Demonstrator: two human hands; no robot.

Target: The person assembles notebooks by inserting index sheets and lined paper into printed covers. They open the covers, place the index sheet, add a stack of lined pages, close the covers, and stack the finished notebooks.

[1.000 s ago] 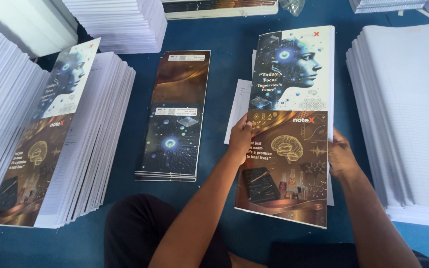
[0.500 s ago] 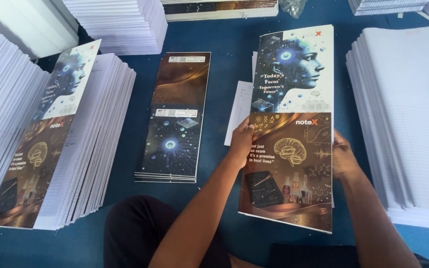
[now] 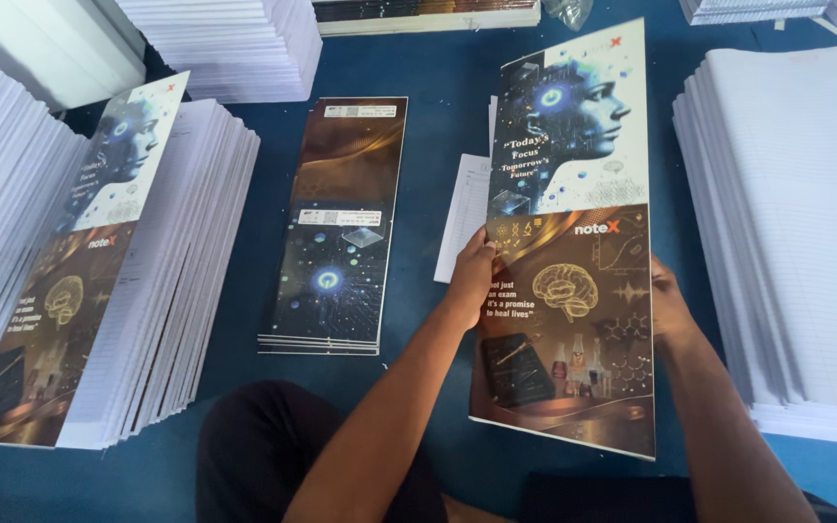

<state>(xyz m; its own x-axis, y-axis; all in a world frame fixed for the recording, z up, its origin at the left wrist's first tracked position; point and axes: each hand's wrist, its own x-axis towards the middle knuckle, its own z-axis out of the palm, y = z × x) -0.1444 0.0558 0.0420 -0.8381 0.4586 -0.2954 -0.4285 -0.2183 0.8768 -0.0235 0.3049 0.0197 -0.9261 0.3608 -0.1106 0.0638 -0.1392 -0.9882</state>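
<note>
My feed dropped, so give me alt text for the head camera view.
Both hands, left hand and right hand, grip the side edges of a long printed cover sheet above a blue surface. A stack of similar covers lies to its left, with white paper stacks at the right.

A crumpled clear plastic wrapper lay at the top edge. Small white rectangular labels sat on the dark printed cover stack in the middle of the blue surface, one at its top, one halfway down.
</note>
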